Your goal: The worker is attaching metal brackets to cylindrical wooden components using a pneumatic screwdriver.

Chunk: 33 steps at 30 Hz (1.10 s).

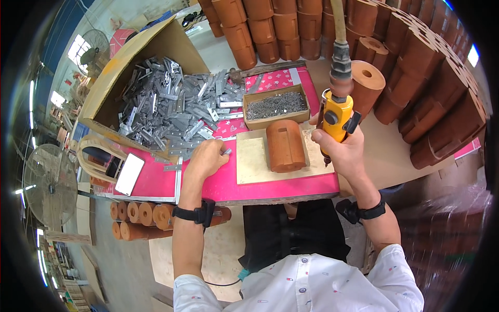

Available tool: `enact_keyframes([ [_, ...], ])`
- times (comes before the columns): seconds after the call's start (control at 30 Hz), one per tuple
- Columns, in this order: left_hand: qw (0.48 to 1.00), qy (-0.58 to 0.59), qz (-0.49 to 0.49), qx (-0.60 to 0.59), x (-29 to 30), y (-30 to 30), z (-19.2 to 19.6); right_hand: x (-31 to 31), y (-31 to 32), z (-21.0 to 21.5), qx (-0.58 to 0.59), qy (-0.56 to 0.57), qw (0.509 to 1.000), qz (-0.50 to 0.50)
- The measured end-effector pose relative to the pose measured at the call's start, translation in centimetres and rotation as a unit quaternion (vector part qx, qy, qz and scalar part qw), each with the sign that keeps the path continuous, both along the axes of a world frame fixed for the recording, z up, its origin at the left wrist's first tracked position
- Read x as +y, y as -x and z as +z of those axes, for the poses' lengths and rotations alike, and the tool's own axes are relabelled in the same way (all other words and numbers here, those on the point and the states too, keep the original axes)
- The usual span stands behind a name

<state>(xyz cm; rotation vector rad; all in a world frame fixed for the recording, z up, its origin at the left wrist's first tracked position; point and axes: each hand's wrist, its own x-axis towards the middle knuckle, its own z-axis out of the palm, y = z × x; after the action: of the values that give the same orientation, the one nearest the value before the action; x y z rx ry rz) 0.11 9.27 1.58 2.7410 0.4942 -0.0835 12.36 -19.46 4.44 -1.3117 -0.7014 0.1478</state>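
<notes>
In my right hand is a yellow power screwdriver, held upright with its bit pointing down. A hose runs up from its top. My left hand is closed around a small grey metal plate, whose end sticks out past the fingers; most of it is hidden. Between my hands a reddish-brown wooden cylinder with a slot along its side lies on a pale board. The screwdriver's tip is to the right of the cylinder, apart from it.
A cardboard box spills a heap of metal plates at the left. Behind the board stands a small carton of screws. Stacked wooden cylinders line the back and right. A phone rests on a wooden holder.
</notes>
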Motion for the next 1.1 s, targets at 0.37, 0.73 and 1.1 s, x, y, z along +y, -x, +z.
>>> enact_keyframes([
  [0.37,0.875,-0.043,-0.271,-0.399,-11.3,-1.5,2.2,-0.3,0.0,0.8,0.028,0.040,0.999,-0.017],
  [0.73,0.897,0.018,-0.308,-0.318,-11.7,0.1,1.7,0.0,-0.1,0.4,0.001,0.028,0.999,-0.018],
  [1.1,0.911,0.074,-0.278,-0.297,-10.6,-2.0,2.7,0.1,-0.2,0.2,-0.005,0.031,0.999,-0.018],
])
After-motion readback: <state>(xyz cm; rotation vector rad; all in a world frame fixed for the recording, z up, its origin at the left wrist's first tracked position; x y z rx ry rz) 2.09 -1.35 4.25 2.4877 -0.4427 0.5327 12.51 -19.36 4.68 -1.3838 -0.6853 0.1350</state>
